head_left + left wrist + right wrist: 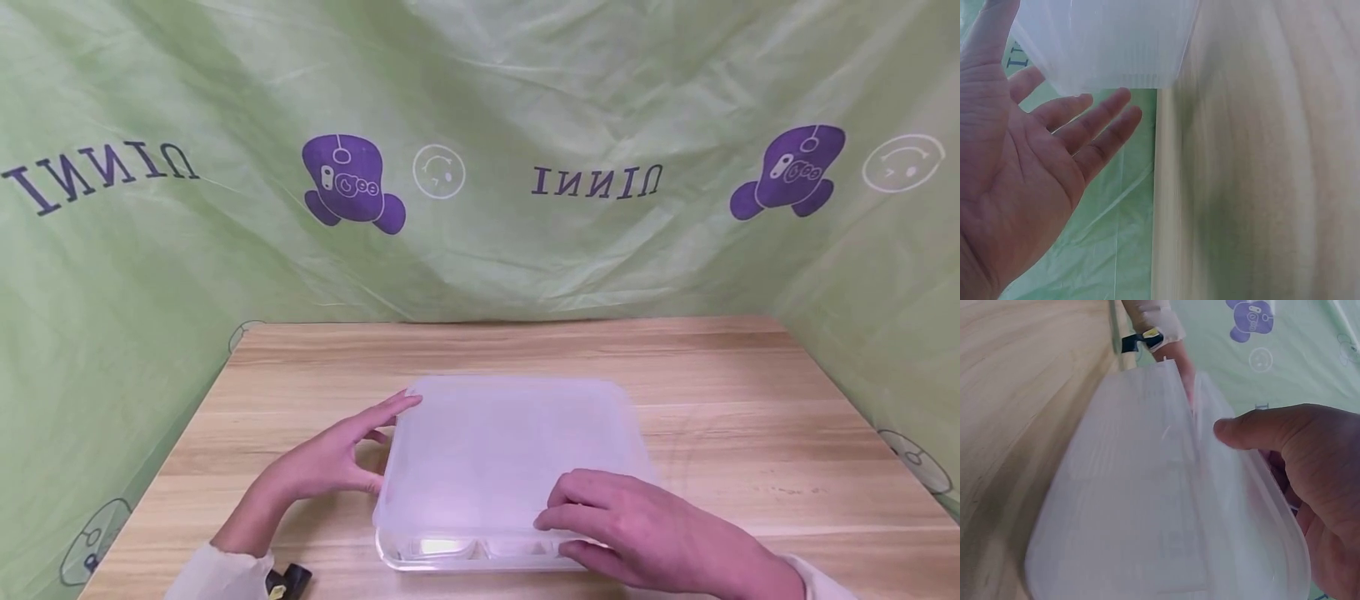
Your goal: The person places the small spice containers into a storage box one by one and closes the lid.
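A clear plastic box (450, 562) with compartments sits near the table's front edge, covered by a frosted translucent lid (517, 450). Along the near side a gap shows between lid and box. My left hand (333, 454) is spread at the left side, a fingertip on the lid's far left corner and the thumb by the near left side. From the left wrist, its palm (1029, 150) faces the box with loosely extended fingers. My right hand (645, 529) pinches the lid's near right edge, thumb (1241, 431) at the rim, its other fingers mostly hidden behind the lid in the right wrist view.
The wood-grain table (750, 417) extends around the box. Green printed fabric (480, 250) hangs behind it and along both sides. A black strap with a yellow piece (288, 581) is at the left sleeve.
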Tool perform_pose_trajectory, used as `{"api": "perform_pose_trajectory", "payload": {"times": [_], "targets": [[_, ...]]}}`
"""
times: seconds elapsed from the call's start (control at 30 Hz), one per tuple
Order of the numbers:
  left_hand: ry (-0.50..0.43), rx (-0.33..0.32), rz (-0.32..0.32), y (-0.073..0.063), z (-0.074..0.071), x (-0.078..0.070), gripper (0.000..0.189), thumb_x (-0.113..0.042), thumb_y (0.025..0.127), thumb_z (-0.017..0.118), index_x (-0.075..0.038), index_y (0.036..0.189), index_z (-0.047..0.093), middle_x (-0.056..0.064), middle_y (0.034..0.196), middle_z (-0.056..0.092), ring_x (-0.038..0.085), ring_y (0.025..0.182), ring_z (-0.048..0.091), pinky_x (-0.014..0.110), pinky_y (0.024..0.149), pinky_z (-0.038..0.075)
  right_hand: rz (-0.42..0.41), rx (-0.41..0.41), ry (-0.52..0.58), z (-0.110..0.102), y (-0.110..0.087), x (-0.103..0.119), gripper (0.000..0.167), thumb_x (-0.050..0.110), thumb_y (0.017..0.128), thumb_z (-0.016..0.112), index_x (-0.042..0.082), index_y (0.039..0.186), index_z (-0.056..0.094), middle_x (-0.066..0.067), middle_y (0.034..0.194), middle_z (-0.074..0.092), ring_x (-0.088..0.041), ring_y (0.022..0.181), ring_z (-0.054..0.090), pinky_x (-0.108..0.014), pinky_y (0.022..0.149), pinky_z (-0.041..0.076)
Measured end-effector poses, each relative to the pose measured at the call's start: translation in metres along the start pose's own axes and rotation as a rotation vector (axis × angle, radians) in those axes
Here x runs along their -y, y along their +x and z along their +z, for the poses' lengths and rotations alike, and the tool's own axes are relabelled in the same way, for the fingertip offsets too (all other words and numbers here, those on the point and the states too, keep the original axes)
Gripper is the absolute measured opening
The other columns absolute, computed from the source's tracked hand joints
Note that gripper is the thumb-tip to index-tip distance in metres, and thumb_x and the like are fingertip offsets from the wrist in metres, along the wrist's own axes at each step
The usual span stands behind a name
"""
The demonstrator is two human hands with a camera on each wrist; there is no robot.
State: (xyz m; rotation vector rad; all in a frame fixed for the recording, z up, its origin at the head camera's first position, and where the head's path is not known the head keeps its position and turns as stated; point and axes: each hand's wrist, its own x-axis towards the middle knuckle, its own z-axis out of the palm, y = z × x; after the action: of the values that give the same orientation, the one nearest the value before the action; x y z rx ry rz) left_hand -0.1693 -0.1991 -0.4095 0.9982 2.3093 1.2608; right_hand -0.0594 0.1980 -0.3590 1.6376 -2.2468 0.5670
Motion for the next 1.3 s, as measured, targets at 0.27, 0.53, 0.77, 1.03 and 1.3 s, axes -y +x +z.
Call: {"api": "perform_pose_trajectory", "payload": {"times": [0.27, 0.53, 0.77, 1.03, 1.3], "targets": [[0.017, 0.0, 0.016, -0.005, 0.001, 0.0, 0.117, -0.038, 0.068, 0.095, -0.031, 0.163, 0.028, 0.002, 0.172, 0.011, 0.026, 0.119, 0.057, 0.044, 0.102, 0.048, -0.052, -0.019, 0.025, 0.005, -0.001, -0.001, 0.02, 0.014, 0.104, 0.06, 0.013, 0.123, 0.066, 0.007, 0.113, 0.058, -0.004, 0.1, 0.056, -0.016, 0.092, 0.047], [0.046, 0.013, 0.111, -0.007, 0.0, 0.002, 0.125, -0.038, 0.066, 0.097, -0.02, 0.165, 0.022, 0.003, 0.172, 0.004, 0.024, 0.124, 0.057, 0.04, 0.103, 0.048, -0.016, 0.004, 0.057, 0.006, -0.002, 0.004, 0.028, 0.014, 0.099, 0.069, 0.017, 0.127, 0.065, 0.011, 0.115, 0.056, 0.001, 0.106, 0.053, -0.013, 0.093, 0.045], [0.016, 0.07, 0.099, -0.009, -0.004, -0.001, 0.131, -0.036, 0.065, 0.098, -0.02, 0.166, 0.016, 0.002, 0.172, -0.001, 0.023, 0.133, 0.049, 0.041, 0.107, 0.046, -0.024, -0.002, 0.071, 0.009, -0.003, 0.004, 0.028, 0.012, 0.099, 0.069, 0.015, 0.126, 0.064, 0.01, 0.115, 0.057, 0.0, 0.104, 0.053, -0.012, 0.091, 0.046], [0.034, 0.127, 0.082, -0.012, -0.008, -0.001, 0.137, -0.033, 0.065, 0.099, -0.023, 0.167, 0.009, -0.001, 0.172, -0.008, 0.026, 0.134, 0.049, 0.04, 0.11, 0.041, 0.012, 0.02, 0.033, 0.012, -0.007, 0.006, 0.025, 0.013, 0.099, 0.068, 0.019, 0.123, 0.066, 0.014, 0.111, 0.055, 0.002, 0.099, 0.052, -0.01, 0.088, 0.045], [-0.048, 0.147, 0.13, -0.015, -0.009, 0.003, 0.123, -0.021, 0.073, 0.095, -0.016, 0.166, 0.015, 0.005, 0.172, -0.005, 0.024, 0.146, 0.037, 0.041, 0.111, 0.042, -0.015, 0.027, 0.051, 0.014, -0.007, 0.003, 0.028, 0.01, 0.096, 0.07, 0.018, 0.122, 0.067, 0.013, 0.112, 0.057, 0.001, 0.104, 0.053, -0.012, 0.092, 0.045]]}}
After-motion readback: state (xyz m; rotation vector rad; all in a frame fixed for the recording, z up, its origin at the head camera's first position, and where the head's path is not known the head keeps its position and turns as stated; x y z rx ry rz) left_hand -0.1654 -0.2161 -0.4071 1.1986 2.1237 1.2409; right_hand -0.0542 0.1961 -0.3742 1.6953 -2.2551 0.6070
